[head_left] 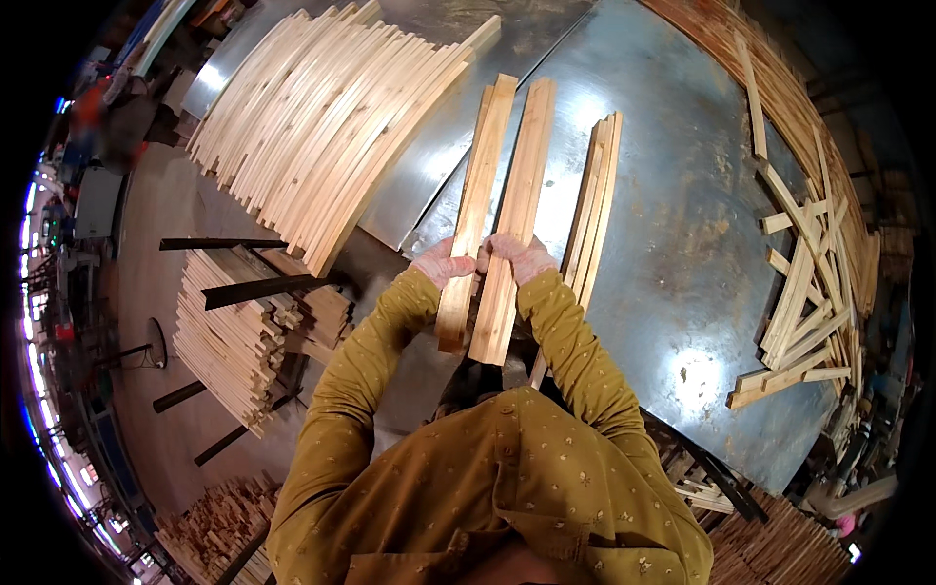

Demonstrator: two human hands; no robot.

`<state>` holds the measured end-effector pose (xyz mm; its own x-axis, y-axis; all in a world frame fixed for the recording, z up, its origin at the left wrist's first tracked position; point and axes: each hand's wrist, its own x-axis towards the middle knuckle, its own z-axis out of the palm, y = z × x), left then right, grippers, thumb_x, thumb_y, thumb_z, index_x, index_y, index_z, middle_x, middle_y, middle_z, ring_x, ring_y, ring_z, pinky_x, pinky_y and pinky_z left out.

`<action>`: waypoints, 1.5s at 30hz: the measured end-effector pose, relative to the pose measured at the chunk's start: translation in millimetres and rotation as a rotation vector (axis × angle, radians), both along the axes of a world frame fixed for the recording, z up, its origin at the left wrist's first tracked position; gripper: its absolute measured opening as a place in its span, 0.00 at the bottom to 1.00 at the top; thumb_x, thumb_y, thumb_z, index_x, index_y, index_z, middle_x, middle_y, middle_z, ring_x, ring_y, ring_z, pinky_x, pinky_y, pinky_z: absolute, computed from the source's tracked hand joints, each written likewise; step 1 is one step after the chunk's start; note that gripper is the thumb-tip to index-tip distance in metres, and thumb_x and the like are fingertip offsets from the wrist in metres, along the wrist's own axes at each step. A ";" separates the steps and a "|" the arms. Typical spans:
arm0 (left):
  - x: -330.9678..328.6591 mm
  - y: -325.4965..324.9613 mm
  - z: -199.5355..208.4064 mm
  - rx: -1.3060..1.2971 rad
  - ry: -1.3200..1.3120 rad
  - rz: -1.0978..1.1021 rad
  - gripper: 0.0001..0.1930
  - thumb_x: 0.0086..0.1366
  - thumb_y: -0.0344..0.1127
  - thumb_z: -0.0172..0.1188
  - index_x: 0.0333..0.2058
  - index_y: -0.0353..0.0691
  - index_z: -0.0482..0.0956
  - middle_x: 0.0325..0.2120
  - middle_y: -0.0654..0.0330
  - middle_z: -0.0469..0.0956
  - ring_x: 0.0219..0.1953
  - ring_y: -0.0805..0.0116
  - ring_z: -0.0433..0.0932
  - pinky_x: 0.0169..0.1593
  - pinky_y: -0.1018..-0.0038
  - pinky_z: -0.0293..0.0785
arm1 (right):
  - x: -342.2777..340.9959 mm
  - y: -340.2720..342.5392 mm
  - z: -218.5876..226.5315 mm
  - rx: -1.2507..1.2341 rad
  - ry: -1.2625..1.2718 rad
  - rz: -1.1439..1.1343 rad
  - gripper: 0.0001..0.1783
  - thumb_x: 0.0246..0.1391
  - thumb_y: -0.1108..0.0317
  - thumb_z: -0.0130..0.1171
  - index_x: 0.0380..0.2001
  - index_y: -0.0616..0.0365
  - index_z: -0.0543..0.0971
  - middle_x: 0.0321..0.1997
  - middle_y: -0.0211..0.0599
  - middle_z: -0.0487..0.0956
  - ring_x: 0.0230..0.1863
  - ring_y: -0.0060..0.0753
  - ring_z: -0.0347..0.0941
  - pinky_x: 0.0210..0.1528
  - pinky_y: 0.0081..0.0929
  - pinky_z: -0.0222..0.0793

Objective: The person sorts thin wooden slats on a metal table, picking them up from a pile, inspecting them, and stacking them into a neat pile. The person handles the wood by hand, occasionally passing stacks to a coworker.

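My left hand (pixel 442 261) is closed round the left wooden strip (pixel 478 180), its thumb lying across the top face. A second piece seems to lie along that strip's far left edge. Closed on the right wooden strip (pixel 525 166) is my right hand (pixel 524 257), gripping near its close end. Both strips point away from me, side by side with a narrow gap, and their close ends stick out past the metal table's (pixel 663 244) front edge. Just right of my right hand, several narrow wooden strips (pixel 597 200) lie together on the table.
A wide row of pale strips (pixel 331 117) covers the table's left part. Loose short offcuts (pixel 804 263) lie jumbled at the right edge. Below left, more strips (pixel 229 331) are stacked by dark metal bars (pixel 258 291). Further wood piles (pixel 219 522) stand low down.
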<state>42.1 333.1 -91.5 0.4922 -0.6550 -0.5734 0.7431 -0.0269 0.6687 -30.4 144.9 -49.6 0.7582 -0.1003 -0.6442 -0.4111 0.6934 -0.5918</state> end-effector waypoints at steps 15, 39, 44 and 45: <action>-66.6 211.4 148.5 0.437 -0.666 0.826 0.33 0.53 0.31 0.67 0.59 0.36 0.67 0.43 0.61 0.77 0.42 0.71 0.75 0.47 0.75 0.74 | 137.9 117.5 3.2 -1.081 0.214 0.709 0.65 0.47 0.38 0.60 0.71 0.68 0.37 0.55 0.64 0.75 0.56 0.58 0.74 0.61 0.39 0.67; -86.0 -123.9 55.1 0.956 -0.740 -0.415 0.50 0.62 0.65 0.51 0.71 0.37 0.42 0.65 0.40 0.59 0.68 0.48 0.58 0.69 0.64 0.55 | -122.7 -32.8 -32.6 -1.216 -0.083 0.239 0.30 0.61 0.66 0.48 0.67 0.53 0.63 0.59 0.54 0.74 0.59 0.56 0.70 0.61 0.37 0.65; -122.4 -174.1 61.0 1.345 -1.036 -0.556 0.61 0.52 0.67 0.63 0.71 0.38 0.38 0.68 0.41 0.49 0.68 0.45 0.56 0.65 0.52 0.57 | -151.6 -93.0 -104.4 -0.823 -0.196 0.122 0.25 0.63 0.70 0.48 0.63 0.64 0.67 0.48 0.38 0.79 0.41 0.26 0.74 0.47 0.24 0.71; -122.4 -178.6 60.6 1.352 -1.012 -0.568 0.61 0.52 0.66 0.64 0.71 0.39 0.39 0.68 0.41 0.50 0.67 0.45 0.57 0.65 0.52 0.57 | -159.7 -93.9 -97.0 -0.693 -0.136 0.025 0.24 0.64 0.71 0.48 0.62 0.65 0.68 0.47 0.39 0.80 0.41 0.28 0.74 0.49 0.25 0.71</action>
<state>-80.3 154.5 -30.9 0.8631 -0.2282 -0.4505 -0.1991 -0.9736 0.1116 -190.2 51.0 -146.6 0.8348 -0.4344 -0.3383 -0.3135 0.1300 -0.9406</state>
